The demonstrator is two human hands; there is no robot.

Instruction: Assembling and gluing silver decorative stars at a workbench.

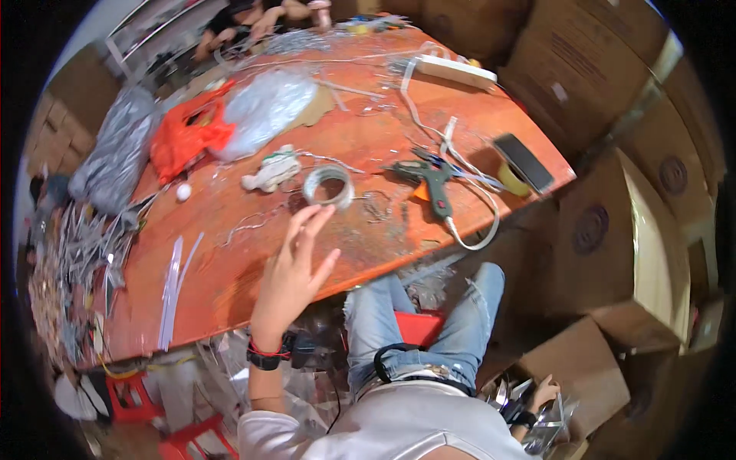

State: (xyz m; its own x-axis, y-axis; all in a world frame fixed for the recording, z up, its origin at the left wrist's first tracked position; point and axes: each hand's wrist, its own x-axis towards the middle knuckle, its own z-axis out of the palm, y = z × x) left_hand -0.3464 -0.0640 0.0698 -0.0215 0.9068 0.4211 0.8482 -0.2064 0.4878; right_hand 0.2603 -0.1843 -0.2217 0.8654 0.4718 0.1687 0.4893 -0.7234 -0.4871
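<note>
My left hand (pixel 295 268) is stretched out over the near edge of the orange table (pixel 452 103), palm down with its fingers apart. Its fingertips are at the near rim of a roll of tape (pixel 346 188) lying flat; whether they touch it I cannot tell. Low on the right, my right hand (pixel 544 392) is down among shiny, clear-wrapped pieces (pixel 548 429) in a cardboard box (pixel 579 376). Its fingers look bent together, and what they grip is too small to make out. A dark green glue gun (pixel 436 190) lies right of the tape, its white cord curling beside it.
White gloves (pixel 274 169), an orange bag (pixel 188 134) and clear plastic (pixel 268 107) lie farther left. Purple strips (pixel 172 291) rest near the edge. A phone (pixel 524 162) and a white power strip (pixel 457 72) are at right. Cartons (pixel 606 230) crowd the right side; another person's hands (pixel 264 21) show at the far end.
</note>
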